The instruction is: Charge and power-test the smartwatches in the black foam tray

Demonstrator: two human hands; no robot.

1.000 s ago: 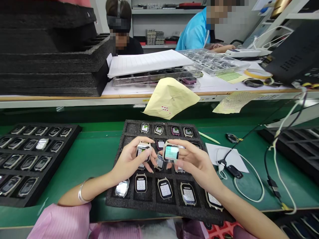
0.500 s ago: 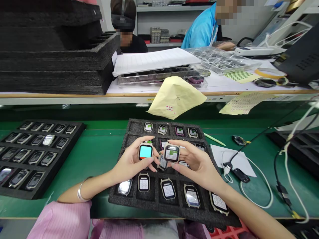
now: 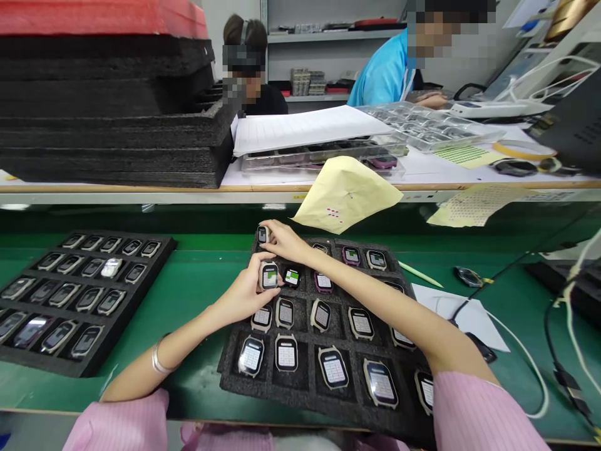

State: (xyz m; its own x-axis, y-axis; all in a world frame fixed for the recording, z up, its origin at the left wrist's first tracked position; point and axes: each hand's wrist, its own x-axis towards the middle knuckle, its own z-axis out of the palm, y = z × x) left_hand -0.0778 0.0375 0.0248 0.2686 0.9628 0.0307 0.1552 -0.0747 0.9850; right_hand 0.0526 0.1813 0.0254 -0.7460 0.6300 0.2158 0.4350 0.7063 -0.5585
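A black foam tray [image 3: 305, 382] lies in front of me on the green belt, its pockets holding several smartwatch bodies with lit screens. My left hand [image 3: 244, 291] is closed round one watch body [image 3: 269, 276] with a green-and-white screen, held just above the tray's second row. My right hand [image 3: 282, 241] reaches across to the tray's far left corner, fingers pinched on another watch body [image 3: 262, 235] at the top-left pocket.
A second foam tray [image 3: 75, 288] of dark-screened watches lies to the left. A white cable [image 3: 521, 357] and paper sit to the right. Stacked black foam [image 3: 113, 131], clear trays, a yellow sheet [image 3: 347, 194] and two seated people are beyond the shelf.
Both hands moved forward to the tray's far left. My right hand crossed over with its watch to the corner pocket. The left-hand watch screen went from blue to green and white.
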